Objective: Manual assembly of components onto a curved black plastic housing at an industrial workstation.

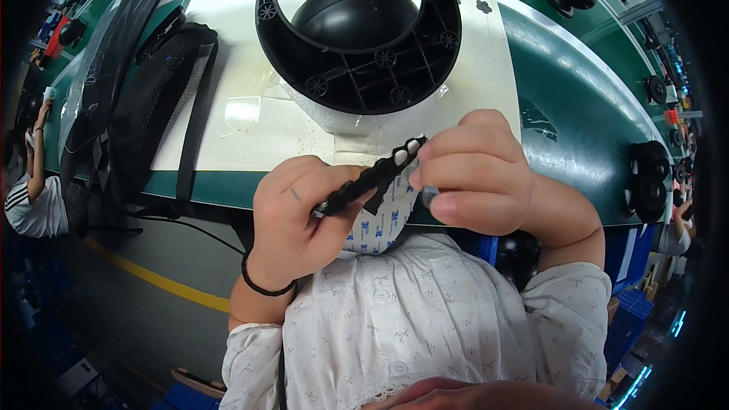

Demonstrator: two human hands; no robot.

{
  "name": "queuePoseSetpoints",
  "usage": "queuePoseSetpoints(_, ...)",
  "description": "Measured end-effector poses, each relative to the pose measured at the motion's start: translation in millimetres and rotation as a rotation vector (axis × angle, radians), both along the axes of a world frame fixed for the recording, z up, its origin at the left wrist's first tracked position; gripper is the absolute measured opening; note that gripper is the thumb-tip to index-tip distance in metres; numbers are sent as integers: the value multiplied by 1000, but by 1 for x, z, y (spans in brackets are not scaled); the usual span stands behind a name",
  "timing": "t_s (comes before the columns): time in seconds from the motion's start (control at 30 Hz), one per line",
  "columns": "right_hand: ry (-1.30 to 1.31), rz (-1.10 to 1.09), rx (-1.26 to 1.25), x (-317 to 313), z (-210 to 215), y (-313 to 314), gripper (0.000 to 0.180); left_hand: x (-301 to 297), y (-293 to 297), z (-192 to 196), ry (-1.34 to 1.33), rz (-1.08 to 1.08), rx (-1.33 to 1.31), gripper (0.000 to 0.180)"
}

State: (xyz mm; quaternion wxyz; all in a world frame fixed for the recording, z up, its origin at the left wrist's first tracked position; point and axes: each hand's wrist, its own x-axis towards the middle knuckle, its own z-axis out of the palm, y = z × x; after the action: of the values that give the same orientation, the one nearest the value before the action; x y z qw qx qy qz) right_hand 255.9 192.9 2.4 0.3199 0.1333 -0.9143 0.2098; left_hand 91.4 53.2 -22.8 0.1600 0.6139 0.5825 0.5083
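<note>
My left hand (pixel 304 205) is closed around a narrow black strip (pixel 373 178) with a scalloped edge and white patches near its upper end. At that end, my right hand (pixel 474 175) has its thumb and fingers pressed together, with a small grey piece (pixel 430 193) showing at the thumb tip. White release paper (pixel 380 222) with blue print hangs below the strip, against my shirt. Beyond my hands, a black crescent-shaped plastic part (pixel 357 80) with ribs lies over a rounded black shell (pixel 357 11), on white foam wrap (pixel 334 115).
A pale sheet (pixel 228 148) covers part of the green table (pixel 566 106). Black mesh bags (pixel 163 99) lie at the left. A flower-shaped dark pad (pixel 484 7) sits at the sheet's far right. More black parts (pixel 649 182) stand along the right edge.
</note>
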Motion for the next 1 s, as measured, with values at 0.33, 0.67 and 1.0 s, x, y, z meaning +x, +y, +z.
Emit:
queuePoseSetpoints(0.33,154,119,-226,-19,6,-6,21,0,7,2,113,-43,34,25)
queuePoseSetpoints(0.67,35,-198,-373,-35,33,16,72,-10,2,-3,281,258,119,20)
queuePoseSetpoints(1.0,-90,-206,-277,-44,42,20,64,-16,34,-3,245,137,228,16)
